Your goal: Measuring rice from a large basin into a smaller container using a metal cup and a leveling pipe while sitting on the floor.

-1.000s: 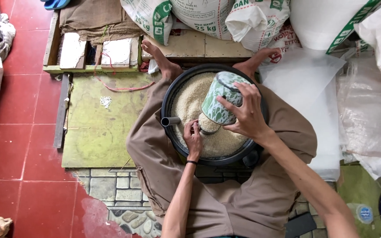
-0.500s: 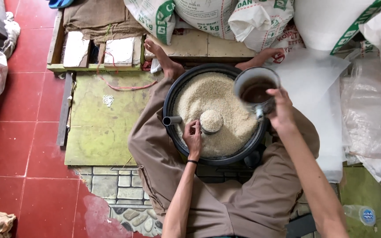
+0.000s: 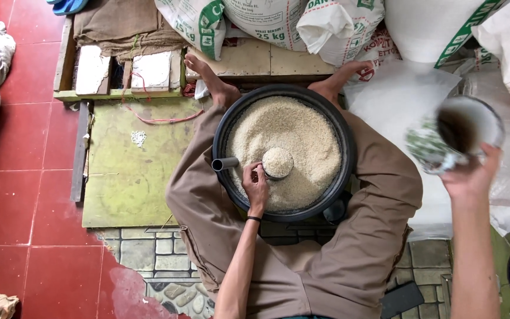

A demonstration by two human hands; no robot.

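- Sitting on the floor, the person is cradling a black basin (image 3: pixel 224 127) of rice (image 3: pixel 302 133) in the lap.
- Left hand (image 3: pixel 256 188) is closing its grip on a small heaped cup (image 3: pixel 278 163) in the rice.
- Right hand (image 3: pixel 472 176) is clamping a green-patterned tin (image 3: pixel 444 142) out to the side.

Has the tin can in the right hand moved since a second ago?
Yes. The tin can, held by the right hand, has swung from over the rice in the black pan out to the right, beyond the pan's rim.
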